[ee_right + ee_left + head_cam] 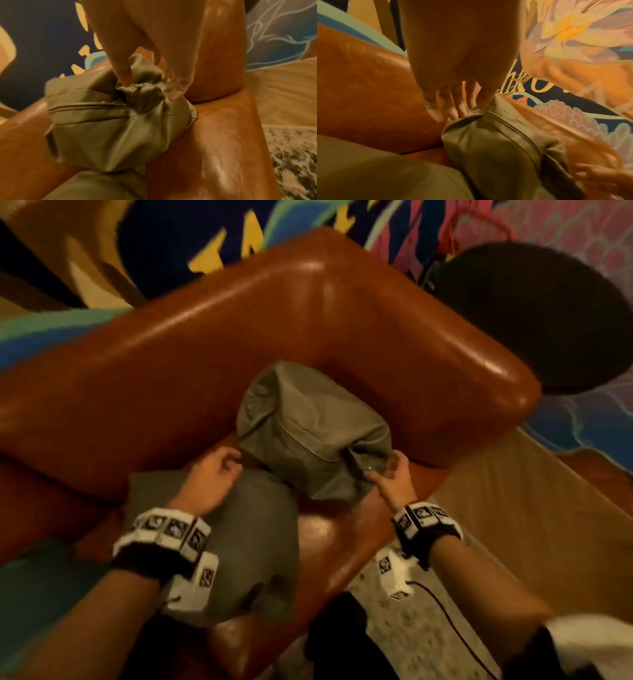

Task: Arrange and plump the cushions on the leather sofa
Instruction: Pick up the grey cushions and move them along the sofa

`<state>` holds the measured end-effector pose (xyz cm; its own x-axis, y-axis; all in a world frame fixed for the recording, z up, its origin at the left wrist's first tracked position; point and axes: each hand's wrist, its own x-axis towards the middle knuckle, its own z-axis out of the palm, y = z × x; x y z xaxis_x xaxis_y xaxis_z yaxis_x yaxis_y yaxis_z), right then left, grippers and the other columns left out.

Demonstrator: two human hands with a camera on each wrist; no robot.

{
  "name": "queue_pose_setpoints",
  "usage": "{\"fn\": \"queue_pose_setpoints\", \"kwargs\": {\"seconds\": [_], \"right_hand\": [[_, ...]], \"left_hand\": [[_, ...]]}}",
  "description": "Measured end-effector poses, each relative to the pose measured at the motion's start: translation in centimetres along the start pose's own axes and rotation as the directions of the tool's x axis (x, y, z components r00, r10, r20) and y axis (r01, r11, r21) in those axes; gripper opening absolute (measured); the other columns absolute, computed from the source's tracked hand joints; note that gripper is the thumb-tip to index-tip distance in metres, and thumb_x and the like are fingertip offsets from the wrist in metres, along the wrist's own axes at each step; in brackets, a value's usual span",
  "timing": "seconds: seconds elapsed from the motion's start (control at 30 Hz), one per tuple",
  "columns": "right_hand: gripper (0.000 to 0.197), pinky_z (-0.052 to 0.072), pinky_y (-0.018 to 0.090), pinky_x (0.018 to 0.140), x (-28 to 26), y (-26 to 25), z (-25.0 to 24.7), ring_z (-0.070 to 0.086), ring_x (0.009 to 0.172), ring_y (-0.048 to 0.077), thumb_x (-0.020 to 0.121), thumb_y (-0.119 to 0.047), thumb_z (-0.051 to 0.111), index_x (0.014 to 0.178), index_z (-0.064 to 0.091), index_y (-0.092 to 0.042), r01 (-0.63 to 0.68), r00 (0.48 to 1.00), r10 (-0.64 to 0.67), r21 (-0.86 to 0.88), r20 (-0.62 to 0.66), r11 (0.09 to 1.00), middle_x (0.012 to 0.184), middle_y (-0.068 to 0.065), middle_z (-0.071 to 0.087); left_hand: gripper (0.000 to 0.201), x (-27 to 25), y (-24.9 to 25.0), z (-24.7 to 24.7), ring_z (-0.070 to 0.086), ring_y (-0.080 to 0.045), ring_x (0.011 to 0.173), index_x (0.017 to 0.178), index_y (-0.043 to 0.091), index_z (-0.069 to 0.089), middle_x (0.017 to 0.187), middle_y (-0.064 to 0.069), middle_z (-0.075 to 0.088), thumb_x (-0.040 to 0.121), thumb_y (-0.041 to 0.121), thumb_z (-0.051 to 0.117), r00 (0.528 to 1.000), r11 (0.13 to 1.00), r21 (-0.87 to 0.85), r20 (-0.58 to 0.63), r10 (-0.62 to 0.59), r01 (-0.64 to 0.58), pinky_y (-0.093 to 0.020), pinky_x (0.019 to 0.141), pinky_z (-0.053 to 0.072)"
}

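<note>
An olive green cushion [308,433] [496,155] [106,128] stands in the corner of the brown leather sofa [205,354] [214,135], zip side facing me. My left hand [219,470] [467,106] pinches its bunched left corner. My right hand [390,474] [147,83] grips the right corner by the zip pull, thumb on one side and fingers on the other. A second grey-green cushion [239,542] [376,173] [106,185] lies flat on the seat under my left forearm, touching the first.
The armrest [445,364] and backrest close in the corner cushion. A dark round table [534,320] stands beyond the armrest. A colourful mural [239,234] runs behind the sofa. Wood flooring [513,508] and a speckled rug [394,628] lie to the right.
</note>
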<state>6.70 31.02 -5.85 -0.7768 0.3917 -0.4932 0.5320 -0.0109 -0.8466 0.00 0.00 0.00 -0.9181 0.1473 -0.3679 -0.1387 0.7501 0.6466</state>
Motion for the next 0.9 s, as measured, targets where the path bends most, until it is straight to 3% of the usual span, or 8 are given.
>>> {"fn": "queue_pose_setpoints", "kwargs": {"seconds": [0.1,0.27,0.4,0.47,0.57,0.73,0.83,0.9], "right_hand": [[0.128,0.039,0.048,0.112,2.6,1.5,0.2,0.041,0.135,0.025,0.047,-0.06,0.089,0.152,0.023,-0.026,-0.047,0.994,0.049,0.017,-0.099,0.999,0.149,0.009,0.033],[0.097,0.036,0.025,0.104,4.5,2.7,0.5,0.038,0.124,0.014,0.081,-0.028,0.079,0.155,0.016,-0.03,-0.021,0.987,0.025,0.021,-0.16,1.0,0.135,-0.004,0.019],[0.101,0.037,0.027,0.105,5.8,3.7,0.4,0.039,0.129,0.016,0.079,-0.025,0.081,0.154,0.015,-0.034,-0.004,0.975,0.027,0.103,-0.221,0.995,0.149,-0.002,0.015],[0.091,0.041,0.03,0.105,6.3,3.6,0.3,0.043,0.133,0.016,0.076,-0.025,0.082,0.148,0.028,-0.038,-0.022,0.983,0.059,0.207,-0.172,0.978,0.152,0.001,0.03],[0.059,0.049,0.045,0.104,7.0,3.3,0.1,0.06,0.122,0.014,0.078,-0.025,0.081,0.123,0.051,-0.047,-0.067,0.988,0.114,0.384,-0.101,0.921,0.129,-0.008,0.062],[0.066,0.047,0.044,0.106,7.4,1.8,-1.9,0.057,0.125,0.015,0.085,-0.051,0.067,0.144,0.046,-0.028,0.02,0.965,0.101,0.448,-0.244,0.894,0.14,-0.003,0.057],[0.08,0.05,0.045,0.098,8.0,2.2,-2.9,0.058,0.124,0.016,0.076,-0.074,0.059,0.145,0.045,-0.034,-0.077,0.961,0.188,0.455,-0.204,0.887,0.14,-0.005,0.057],[0.083,0.05,0.047,0.092,8.3,2.4,-2.7,0.057,0.121,0.022,0.066,-0.078,0.058,0.141,0.046,-0.044,-0.194,0.934,0.306,0.456,-0.186,0.869,0.136,-0.009,0.059]], "left_hand": [[0.047,6.8,-0.8,1.5,0.058,-0.032,0.112,0.139,0.004,0.043,0.116,-0.02,0.061,0.097,0.021,0.056,0.983,0.978,-0.104,-0.016,-0.182,0.179,-0.04,0.098,0.043],[0.073,12.7,-3.3,5.5,0.044,-0.039,0.133,0.154,0.015,0.011,0.153,-0.015,0.036,0.098,0.033,0.054,0.897,0.836,-0.337,0.064,-0.437,0.432,-0.049,0.102,0.043],[0.062,14.3,-3.2,7.4,0.048,-0.035,0.131,0.15,0.026,0.025,0.15,-0.007,0.042,0.097,0.039,0.055,0.842,0.693,-0.511,0.13,-0.523,0.509,-0.043,0.088,0.045],[0.053,14.7,-2.8,7.7,0.052,-0.032,0.127,0.144,0.024,0.037,0.144,-0.007,0.049,0.096,0.034,0.058,0.847,0.673,-0.563,0.097,-0.523,0.48,-0.042,0.09,0.047],[0.057,14.7,-1.5,7.0,0.059,-0.031,0.119,0.134,0.023,0.052,0.134,-0.007,0.06,0.083,0.045,0.068,0.872,0.737,-0.543,-0.019,-0.489,0.402,-0.048,0.098,0.049],[0.043,15.4,3.9,4.5,0.063,-0.022,0.102,0.11,0.017,0.067,0.104,-0.004,0.069,0.083,0.049,0.069,0.922,0.894,-0.424,-0.268,-0.279,0.147,-0.034,0.094,0.05],[0.048,17.1,6.8,5.3,0.061,-0.017,0.112,0.123,0.018,0.064,0.118,-0.001,0.067,0.087,0.049,0.066,0.982,0.821,-0.56,-0.067,-0.174,0.107,-0.032,0.1,0.047],[0.071,17.1,7.7,7.1,0.054,-0.018,0.127,0.142,0.039,0.046,0.142,0.002,0.055,0.078,0.059,0.069,0.978,0.839,-0.505,0.144,-0.149,0.202,-0.045,0.108,0.044]]}}
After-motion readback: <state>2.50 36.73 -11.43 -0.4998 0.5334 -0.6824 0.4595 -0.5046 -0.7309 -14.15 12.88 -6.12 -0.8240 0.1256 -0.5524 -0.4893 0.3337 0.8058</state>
